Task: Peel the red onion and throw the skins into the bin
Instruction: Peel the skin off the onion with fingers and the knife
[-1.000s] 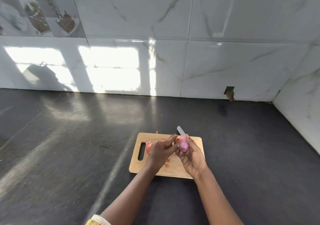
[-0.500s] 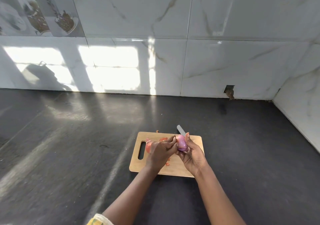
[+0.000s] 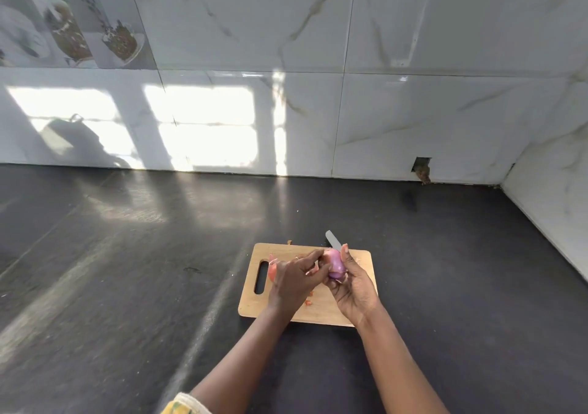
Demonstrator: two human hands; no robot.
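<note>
Right hand (image 3: pixel 353 289) grips a red onion (image 3: pixel 334 262) over a wooden cutting board (image 3: pixel 318 313); left hand (image 3: pixel 292 281) pinches the onion's skin.

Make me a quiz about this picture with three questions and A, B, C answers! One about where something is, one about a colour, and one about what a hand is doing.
1. Where is the board?
A) in a sink
B) on the dark counter
C) on a chair

2. What colour is the onion?
A) green
B) white
C) pinkish purple

3. What is the right hand doing?
A) holding the onion
B) lying flat on the board
C) waving in the air

Answers:
1 B, the board lies flat on the counter.
2 C, its bare side shows pinkish purple.
3 A, it curls round the onion above the board.
</note>
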